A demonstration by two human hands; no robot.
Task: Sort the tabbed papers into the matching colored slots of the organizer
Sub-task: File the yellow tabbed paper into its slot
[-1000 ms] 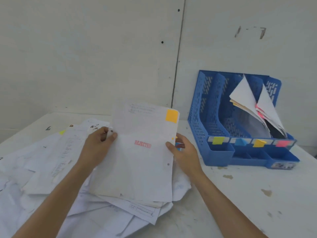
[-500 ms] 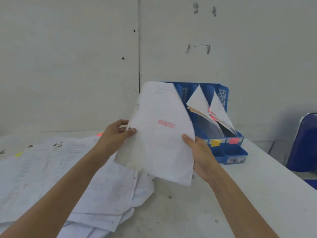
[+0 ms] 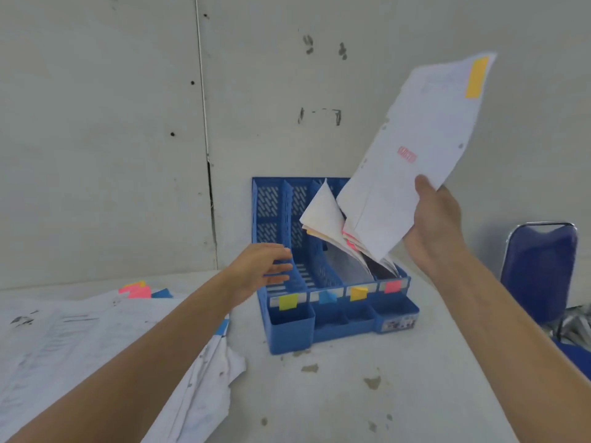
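White table [image 3: 351,398], grey wall behind. Right hand [image 3: 438,225] clamps the lower edge of the orange-tabbed paper [image 3: 415,129], which is tilted in the air above the blue organizer's [image 3: 287,330] right slots. Left hand [image 3: 265,270] is empty, fingers straight, by the leftmost divider. Paper pile [image 3: 80,340] near left, chair [image 3: 540,270] far right.

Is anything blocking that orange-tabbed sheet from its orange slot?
Partly. The filed papers in the orange slot fan across its opening, and the sheet, gripped by the right hand, hangs nearer the pink-tabbed papers beside them.
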